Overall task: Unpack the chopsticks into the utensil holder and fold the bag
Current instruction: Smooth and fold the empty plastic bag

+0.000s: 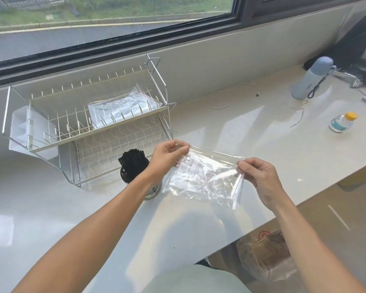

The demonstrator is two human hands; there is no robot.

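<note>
A: Start at the far left, what stands there?

B: A two-tier wire dish rack (89,123) on the white countertop (51,208), under the window (114,17). Another clear zip bag (123,106) lies flat on its upper tier.

A: And the chopsticks?

B: A bundle of black chopsticks (133,160) stands upright in the round metal utensil holder (150,190), just in front of the rack's lower tier. The left forearm crosses in front of the holder and hides part of it.

A: The hands?

B: The left hand (167,154) pinches the upper left corner of the clear plastic bag (203,178), thumb and fingers closed on the film. The right hand (260,176) pinches the upper right corner the same way, fingers pressed together on the plastic. The bag hangs stretched between them, wrinkled, and looks empty; I cannot tell whether its lower edge touches the counter.

A: Further right?

B: A thin white cable (230,98) loops on the counter near the wall. Beyond it stands a pale blue flask (311,79) with a dark strap, and nearer the counter edge a small clear bottle with a yellow cap (342,122), well apart from the bag
</note>
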